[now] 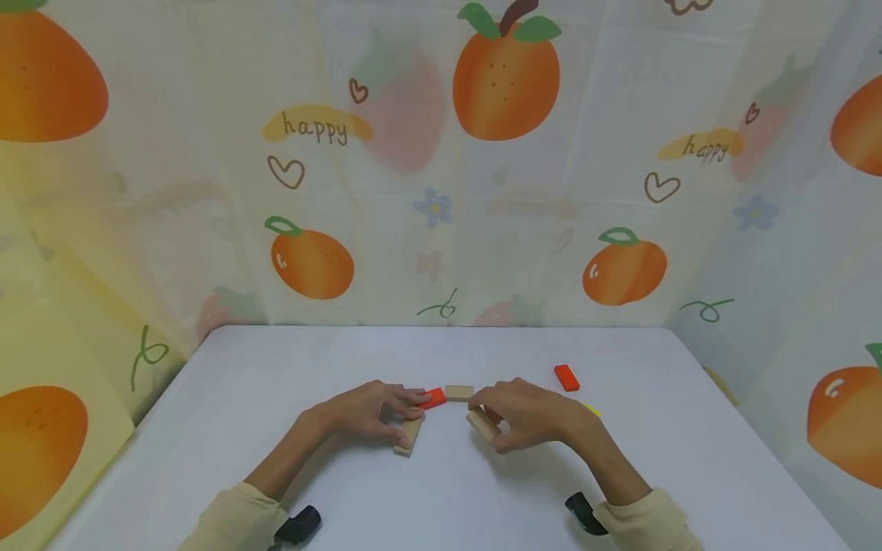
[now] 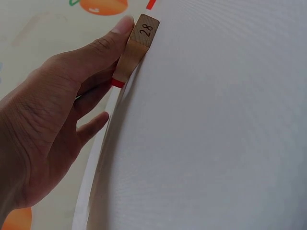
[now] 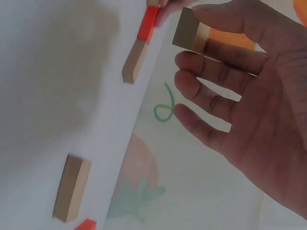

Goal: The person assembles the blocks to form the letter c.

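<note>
Near the middle of the table, my left hand [image 1: 375,411] grips a plain wooden block [image 1: 410,436] lengthwise between thumb and fingers. The number 28 is on its near end in the left wrist view. Touching its far end is a red block [image 1: 435,398], with a left fingertip over it. Another wooden block [image 1: 458,393] lies end to end with the red one. My right hand [image 1: 527,413] pinches a third wooden block [image 1: 483,423] by its ends, slanted beside that row. In the right wrist view this held block [image 3: 184,29] appears raised above the table.
Beyond the right forearm lie a red block [image 1: 566,378] and a yellow block [image 1: 592,410], the latter mostly hidden. One more wooden block [image 3: 71,188] shows in the right wrist view. A fruit-printed curtain [image 1: 510,252] borders the white table [image 1: 448,497].
</note>
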The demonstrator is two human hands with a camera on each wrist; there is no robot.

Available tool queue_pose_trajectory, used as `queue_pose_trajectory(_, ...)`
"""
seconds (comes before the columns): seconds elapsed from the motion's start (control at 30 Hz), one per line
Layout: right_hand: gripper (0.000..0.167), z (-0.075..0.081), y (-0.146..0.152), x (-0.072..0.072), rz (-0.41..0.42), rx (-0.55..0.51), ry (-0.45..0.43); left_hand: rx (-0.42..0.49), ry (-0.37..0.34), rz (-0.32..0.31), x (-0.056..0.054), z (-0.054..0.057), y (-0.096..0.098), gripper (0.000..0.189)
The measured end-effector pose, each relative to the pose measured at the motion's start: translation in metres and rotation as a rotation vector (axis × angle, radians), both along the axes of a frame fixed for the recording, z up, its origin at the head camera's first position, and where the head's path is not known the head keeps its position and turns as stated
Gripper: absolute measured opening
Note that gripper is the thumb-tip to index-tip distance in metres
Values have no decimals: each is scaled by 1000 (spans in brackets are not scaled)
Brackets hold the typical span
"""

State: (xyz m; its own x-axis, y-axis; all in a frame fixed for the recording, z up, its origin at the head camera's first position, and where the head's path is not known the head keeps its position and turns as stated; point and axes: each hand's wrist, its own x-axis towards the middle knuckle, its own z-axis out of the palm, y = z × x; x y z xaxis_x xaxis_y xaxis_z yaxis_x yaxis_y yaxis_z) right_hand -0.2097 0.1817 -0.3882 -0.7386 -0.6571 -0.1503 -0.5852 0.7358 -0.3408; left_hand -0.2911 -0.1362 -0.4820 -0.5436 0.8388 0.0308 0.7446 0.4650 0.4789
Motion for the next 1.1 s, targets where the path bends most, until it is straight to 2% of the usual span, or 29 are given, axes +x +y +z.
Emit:
queue_pose_trajectory(0.2,45,-2,-29,0,100,79,-13,18,1,-8,0,2,-1,57)
queue_pose_trajectory(0.47,52,-9,-56,3,282,158,71,43,10,-39,0,2,-1,57)
queue_pose_trajectory(0.73,53,-11,-75,8,355,249,92,39,-13,-35,-1,1,-2,56)
queue_pose_trajectory(1.1,55,-27,-89,9,431,333,159,34,-25,-21,0,1,-1,57)
